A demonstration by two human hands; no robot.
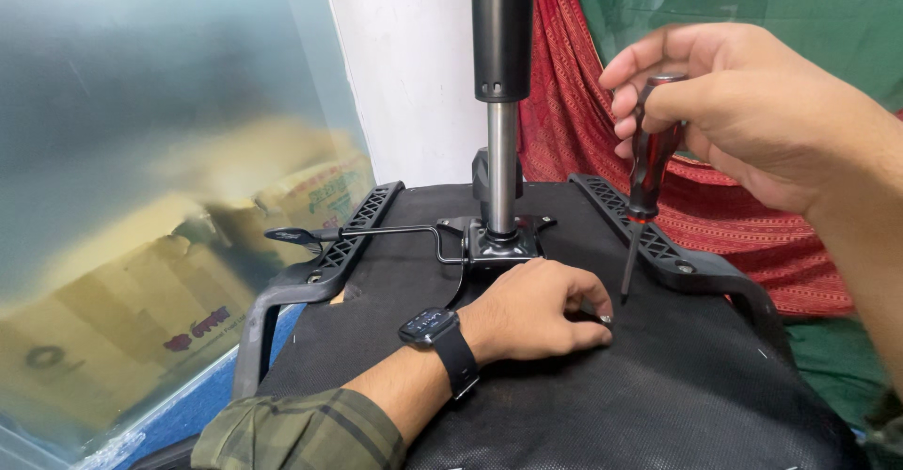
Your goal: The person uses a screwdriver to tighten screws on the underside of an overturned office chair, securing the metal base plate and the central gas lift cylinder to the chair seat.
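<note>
A person fastens hardware to the underside of an upturned office chair seat (658, 385): the right hand (743, 103), closed around the red-and-black handle of a screwdriver (644, 188), holds the tool near upright with its tip just above a small screw (605, 318). The left hand (536, 310), fingers curled and pinching, steadies that screw on the black mesh at about 5 o'clock from the gas-lift column (501, 94). The step looks like seating the driver tip; the next move would call for lowering it squarely into the screw head. Black armrest brackets (673, 249) flank the seat at 9 and 3 o'clock, a lever (376, 235) juts left, with frosted glass (141, 103), cardboard boxes (141, 301) and red patterned cloth (734, 216) behind
</note>
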